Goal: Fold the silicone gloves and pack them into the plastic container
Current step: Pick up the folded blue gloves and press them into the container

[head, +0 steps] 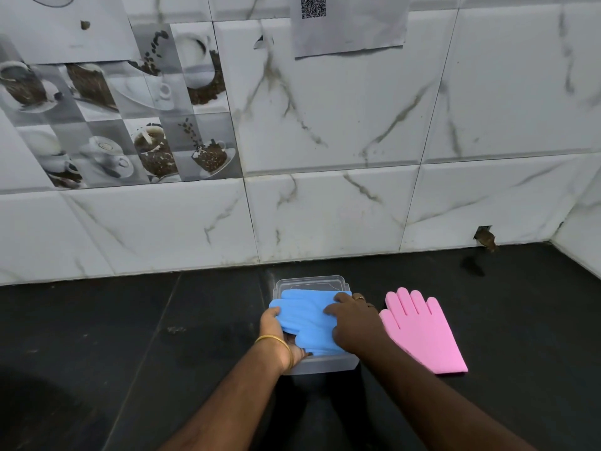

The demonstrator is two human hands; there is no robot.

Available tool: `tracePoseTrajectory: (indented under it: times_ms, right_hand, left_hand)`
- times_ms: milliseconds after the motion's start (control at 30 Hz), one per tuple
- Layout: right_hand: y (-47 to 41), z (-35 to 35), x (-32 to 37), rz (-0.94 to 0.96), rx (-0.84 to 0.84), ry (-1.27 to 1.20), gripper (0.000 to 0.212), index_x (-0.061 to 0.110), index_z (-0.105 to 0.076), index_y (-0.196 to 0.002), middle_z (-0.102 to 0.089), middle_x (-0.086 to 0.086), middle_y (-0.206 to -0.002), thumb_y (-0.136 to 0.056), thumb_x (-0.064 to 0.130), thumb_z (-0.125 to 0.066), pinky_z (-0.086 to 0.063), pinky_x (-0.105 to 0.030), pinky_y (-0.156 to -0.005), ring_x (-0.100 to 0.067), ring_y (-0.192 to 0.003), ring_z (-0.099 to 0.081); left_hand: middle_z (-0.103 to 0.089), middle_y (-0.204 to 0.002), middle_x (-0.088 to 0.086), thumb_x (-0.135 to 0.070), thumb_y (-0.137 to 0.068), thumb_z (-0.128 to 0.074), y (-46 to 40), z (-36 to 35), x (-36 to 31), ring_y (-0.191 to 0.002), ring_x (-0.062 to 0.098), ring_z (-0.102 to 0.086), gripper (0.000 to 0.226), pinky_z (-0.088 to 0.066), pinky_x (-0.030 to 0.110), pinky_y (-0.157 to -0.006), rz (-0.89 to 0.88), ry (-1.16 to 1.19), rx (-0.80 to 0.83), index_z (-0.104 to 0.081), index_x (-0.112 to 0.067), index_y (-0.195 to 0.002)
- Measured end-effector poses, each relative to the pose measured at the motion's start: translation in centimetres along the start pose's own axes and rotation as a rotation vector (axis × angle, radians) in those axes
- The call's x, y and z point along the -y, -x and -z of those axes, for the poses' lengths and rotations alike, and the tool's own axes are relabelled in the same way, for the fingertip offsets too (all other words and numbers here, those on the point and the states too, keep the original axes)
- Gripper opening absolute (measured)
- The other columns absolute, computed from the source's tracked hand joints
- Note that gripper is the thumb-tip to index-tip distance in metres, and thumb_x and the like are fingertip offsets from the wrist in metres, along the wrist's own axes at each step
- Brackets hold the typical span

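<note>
A clear plastic container (310, 282) stands on the black counter near the wall. A folded blue silicone glove (302, 315) lies across its top, partly inside. My left hand (276, 333) grips the glove's left edge, fingers tucked under it inside the container. My right hand (353, 323) presses down on the glove's right side, fingers spread on top. A pink silicone glove (422, 333) lies flat and unfolded on the counter just right of the container, fingers pointing toward the wall.
The black counter (130, 336) runs left and right of the container. A white marble-tiled wall (325, 206) rises right behind it. A corner wall closes the far right. A small hole in the tile (484, 237) sits at counter level.
</note>
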State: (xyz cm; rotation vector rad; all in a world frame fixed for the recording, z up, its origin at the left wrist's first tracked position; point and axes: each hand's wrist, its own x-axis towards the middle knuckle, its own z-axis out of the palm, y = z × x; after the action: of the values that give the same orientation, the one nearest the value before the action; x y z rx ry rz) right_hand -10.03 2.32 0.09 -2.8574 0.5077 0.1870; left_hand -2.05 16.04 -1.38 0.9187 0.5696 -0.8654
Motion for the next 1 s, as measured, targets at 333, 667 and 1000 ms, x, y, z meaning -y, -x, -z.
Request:
tracePoseTrajectory:
  times_ms: [333, 667, 1000]
  right_hand:
    - [-0.1, -0.1, 1.1, 0.046, -0.086, 0.253, 0.035, 0.020, -0.062, -0.125, -0.046, -0.004, -0.135, -0.092, 0.016, -0.051, -0.043, -0.040, -0.097, -0.031, -0.125, -0.047]
    - [-0.4, -1.0, 1.5, 0.063, -0.055, 0.346, 0.034, 0.017, -0.060, -0.129, -0.042, -0.008, -0.145, -0.096, 0.018, -0.050, -0.043, -0.043, -0.097, -0.032, -0.125, -0.049]
    - [-0.1, -0.9, 0.8, 0.084, -0.054, 0.299, 0.036, 0.022, -0.060, -0.130, -0.048, -0.006, -0.136, -0.095, 0.021, -0.051, -0.038, -0.044, -0.102, -0.031, -0.126, -0.048]
  left_hand:
    - [-0.073, -0.072, 0.021, -0.032, -0.086, -0.042, -0.5, -0.4, 0.0, -0.062, 0.041, -0.071, 0.036, -0.054, 0.060, -0.058, 0.010, -0.050, -0.094, -0.067, -0.007, -0.094]
    - [-0.075, -0.073, 0.014, -0.035, -0.083, -0.051, -0.6, -1.1, -0.5, -0.082, 0.034, -0.070, 0.030, -0.048, 0.057, -0.092, 0.046, -0.134, -0.147, -0.067, -0.011, -0.090]
    - [-0.069, -0.099, 0.024, -0.036, -0.090, -0.061, 2.0, -0.5, -3.4, -0.085, 0.037, -0.069, 0.044, -0.057, 0.047, -0.063, 0.154, -0.675, -0.016, -0.058, 0.004, -0.110]
